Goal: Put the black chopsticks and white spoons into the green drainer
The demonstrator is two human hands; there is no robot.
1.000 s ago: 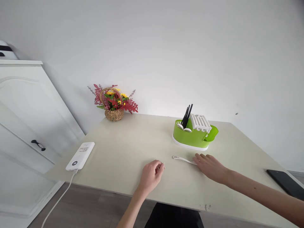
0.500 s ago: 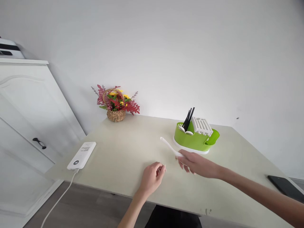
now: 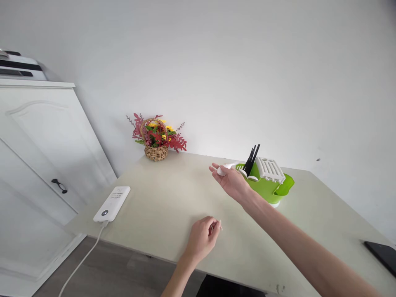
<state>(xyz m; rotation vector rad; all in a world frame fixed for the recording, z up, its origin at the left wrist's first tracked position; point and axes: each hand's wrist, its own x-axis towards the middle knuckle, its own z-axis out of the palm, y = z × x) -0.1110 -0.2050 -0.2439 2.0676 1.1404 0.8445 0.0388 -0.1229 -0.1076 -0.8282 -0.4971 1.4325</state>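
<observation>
My right hand (image 3: 230,179) is turned palm up over the table, just left of a green utensil holder (image 3: 262,187). It grips a white spoon (image 3: 223,169), whose bowl end lies across the fingers while the handle points toward the holder. In the holder stand several black chopsticks (image 3: 252,160) and white spoons (image 3: 253,178), and a white slotted rack (image 3: 269,169) sits on top. Near the front edge, my left hand (image 3: 204,236) rests on the table with its fingers curled. What it may hold is hidden.
A wicker basket of artificial flowers (image 3: 156,152) stands at the back left. A white power bank (image 3: 111,204) with a cable lies at the left edge, a black phone (image 3: 382,253) at the right. Beside the table is a white cabinet (image 3: 46,156).
My right hand has moved up and left, turning palm up; the spoon has swung round, its handle now pointing right. My left hand stays curled on the table. The view has shifted slightly.
</observation>
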